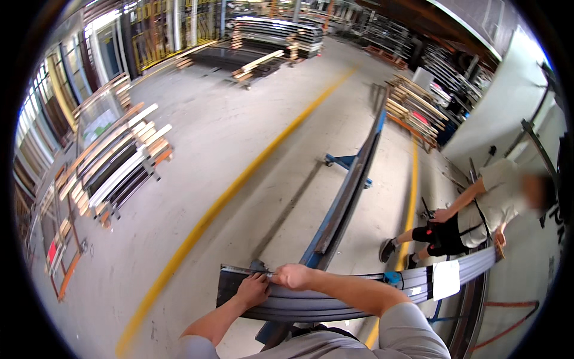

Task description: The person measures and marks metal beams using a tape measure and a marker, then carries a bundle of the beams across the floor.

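Both of the person's bare hands are at the near-left end of a long bundle of grey profiles (pixel 353 304), which appears to lie crosswise over a blue-framed rack (pixel 332 224). The left hand (pixel 255 290) lies with bent fingers on the dark end piece (pixel 229 288); the right hand (pixel 292 277) is curled just beside it, its fingertips hidden, so whether either pinches anything cannot be told. The likeliest trouble is a slip: a hard pull at this end could send a fist off the edge and scrape knuckles. Uneven pushing could also skew the bundle, since a co-worker (pixel 499 200) has a hand (pixel 500 239) at its far end, and fingers there might be caught if it shifts. The rack could roll as well, if the caster (pixel 329 160) on its blue foot is unlocked, which is too small to judge. Counted, there is one bundle, its separate profiles too blurred to number, with one white sheet (pixel 446 280) and one bright blue patch (pixel 392 277) on it; one co-worker; and two yellow floor lines (pixel 239 182), one on each side of the rack.
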A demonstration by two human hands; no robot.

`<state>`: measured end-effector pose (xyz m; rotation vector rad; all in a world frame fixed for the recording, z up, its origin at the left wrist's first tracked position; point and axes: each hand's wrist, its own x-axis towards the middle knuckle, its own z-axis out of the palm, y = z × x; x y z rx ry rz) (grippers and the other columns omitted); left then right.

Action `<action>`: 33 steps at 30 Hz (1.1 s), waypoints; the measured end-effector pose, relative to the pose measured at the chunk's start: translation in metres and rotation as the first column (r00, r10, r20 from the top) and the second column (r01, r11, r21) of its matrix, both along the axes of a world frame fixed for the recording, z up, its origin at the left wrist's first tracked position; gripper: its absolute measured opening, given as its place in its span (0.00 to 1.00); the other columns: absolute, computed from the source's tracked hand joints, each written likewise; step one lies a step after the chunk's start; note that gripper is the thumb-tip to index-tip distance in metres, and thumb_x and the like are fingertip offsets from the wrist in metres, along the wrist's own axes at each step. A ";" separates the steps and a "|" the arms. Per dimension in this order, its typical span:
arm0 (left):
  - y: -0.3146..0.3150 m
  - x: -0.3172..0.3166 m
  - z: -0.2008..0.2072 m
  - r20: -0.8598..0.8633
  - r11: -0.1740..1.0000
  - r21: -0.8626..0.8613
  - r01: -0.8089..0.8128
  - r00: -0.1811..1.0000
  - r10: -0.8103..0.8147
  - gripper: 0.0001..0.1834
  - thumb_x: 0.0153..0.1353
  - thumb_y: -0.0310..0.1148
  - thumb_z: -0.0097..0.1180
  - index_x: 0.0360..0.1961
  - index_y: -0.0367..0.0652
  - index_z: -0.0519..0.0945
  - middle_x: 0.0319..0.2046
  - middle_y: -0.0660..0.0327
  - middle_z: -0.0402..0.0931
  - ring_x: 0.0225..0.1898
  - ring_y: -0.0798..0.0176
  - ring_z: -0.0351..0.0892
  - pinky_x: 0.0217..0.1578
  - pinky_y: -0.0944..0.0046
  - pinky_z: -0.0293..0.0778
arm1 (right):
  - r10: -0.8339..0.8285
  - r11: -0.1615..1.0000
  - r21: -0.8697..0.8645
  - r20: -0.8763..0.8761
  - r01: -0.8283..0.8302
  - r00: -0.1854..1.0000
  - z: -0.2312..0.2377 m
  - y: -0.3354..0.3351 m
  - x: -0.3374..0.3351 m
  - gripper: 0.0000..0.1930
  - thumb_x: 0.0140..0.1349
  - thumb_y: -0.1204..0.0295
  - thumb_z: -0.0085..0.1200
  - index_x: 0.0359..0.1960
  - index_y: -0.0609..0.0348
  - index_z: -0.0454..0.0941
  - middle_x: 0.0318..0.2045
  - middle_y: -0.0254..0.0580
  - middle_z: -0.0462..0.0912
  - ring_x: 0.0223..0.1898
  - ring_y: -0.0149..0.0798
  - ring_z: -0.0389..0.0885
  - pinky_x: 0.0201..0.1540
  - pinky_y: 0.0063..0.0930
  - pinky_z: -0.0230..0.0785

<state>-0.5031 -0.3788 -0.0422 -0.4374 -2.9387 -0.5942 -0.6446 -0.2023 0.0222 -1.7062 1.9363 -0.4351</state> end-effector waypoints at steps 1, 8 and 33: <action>-0.001 0.000 0.000 0.003 1.000 0.000 0.023 1.000 -0.023 0.16 0.58 0.37 0.62 0.43 0.37 0.83 0.42 0.56 0.81 0.48 0.53 0.81 0.48 0.55 0.80 | 0.079 0.994 0.088 -0.089 -0.071 0.993 0.008 -0.004 -0.002 0.06 0.60 0.71 0.57 0.37 0.57 0.82 0.35 0.49 0.85 0.43 0.52 0.85 0.49 0.46 0.78; 0.000 0.005 -0.010 0.057 0.999 0.009 -0.042 0.998 0.042 0.15 0.59 0.38 0.60 0.42 0.38 0.83 0.43 0.57 0.82 0.50 0.54 0.81 0.51 0.55 0.78 | 0.586 0.795 0.155 -0.450 -0.587 0.674 0.022 -0.037 -0.011 0.05 0.58 0.70 0.58 0.31 0.53 0.84 0.39 0.39 0.84 0.47 0.43 0.83 0.51 0.38 0.76; -0.007 0.007 -0.013 0.101 0.996 0.044 -0.080 0.992 0.075 0.17 0.60 0.41 0.60 0.41 0.38 0.82 0.42 0.53 0.82 0.49 0.51 0.80 0.48 0.51 0.79 | 0.706 0.708 0.247 -0.202 -0.662 0.679 -0.011 -0.069 -0.024 0.05 0.53 0.68 0.58 0.21 0.50 0.83 0.29 0.41 0.86 0.36 0.50 0.87 0.36 0.46 0.79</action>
